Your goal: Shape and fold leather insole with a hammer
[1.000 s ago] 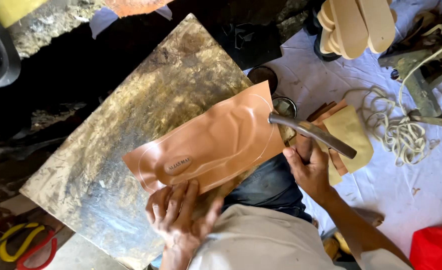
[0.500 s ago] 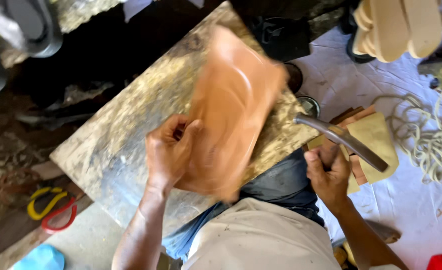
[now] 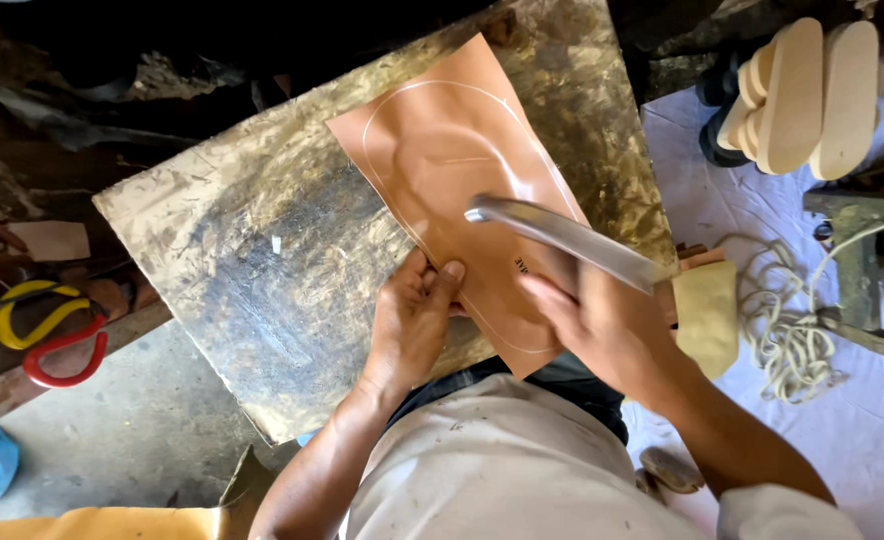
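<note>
The brown sheet [image 3: 462, 170] lies flat on the tabletop [image 3: 252, 260]. The left hand [image 3: 412, 320] presses its edge, fingers bent, gripping nothing. The right hand [image 3: 602, 325] grips the metal tool [image 3: 562, 235]. Best to press firmly so the sheet cannot slide.

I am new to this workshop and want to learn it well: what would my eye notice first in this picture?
First, the tan leather sheet with a pale sole outline, lying flat on the worn, stained board at centre. The left hand presses its near edge while the right hand holds a curved metal blade over it. At the upper right stands a stack of pale soles.
</note>
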